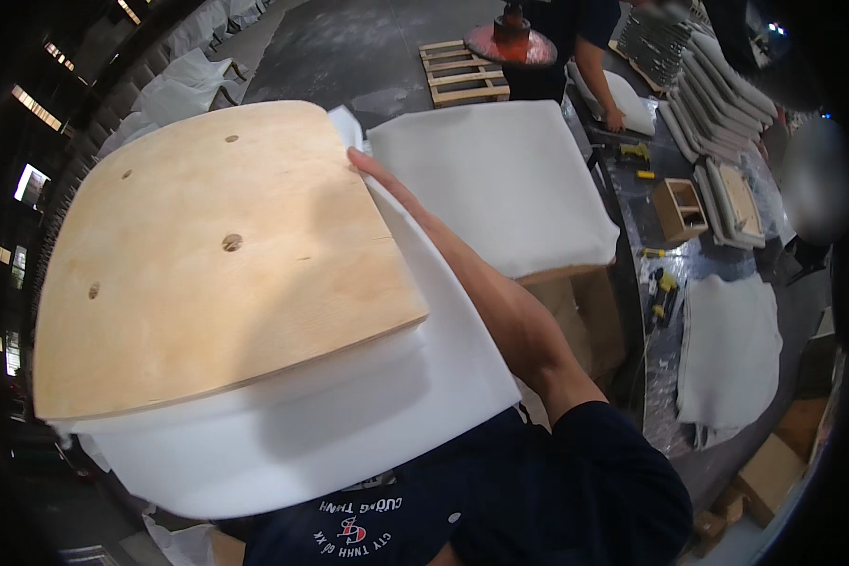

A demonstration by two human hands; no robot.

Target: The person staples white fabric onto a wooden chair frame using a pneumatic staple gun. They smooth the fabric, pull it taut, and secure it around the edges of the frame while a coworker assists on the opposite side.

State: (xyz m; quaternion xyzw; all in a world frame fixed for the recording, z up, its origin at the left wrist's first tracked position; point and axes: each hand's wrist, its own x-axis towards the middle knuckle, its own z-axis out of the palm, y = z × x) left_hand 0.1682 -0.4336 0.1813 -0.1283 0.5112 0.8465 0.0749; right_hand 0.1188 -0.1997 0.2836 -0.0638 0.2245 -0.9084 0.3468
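A pale plywood chair-seat panel (174,212) with rounded corners and several drilled holes fills the left half of the view, tilted close to me. Under it lies a white padding sheet (368,424), which sticks out past the panel along its near and right sides. My right hand (375,174) grips the far right edge, its thumb by the wood and the white sheet; the other fingers are hidden behind. My left hand does not show; the panel and sheet cover that side. Just beyond my right forearm, a white padded piece (495,184) lies on top of a cardboard box (585,321).
On the right, a worktable (665,344) carries a pile of grey-white cloth pieces (726,354), a wooden box (679,209), yellow-black power tools (665,294) and stacked padded seats (717,99). A co-worker's arm (596,80) reaches there. A wooden pallet (462,74) lies on the floor.
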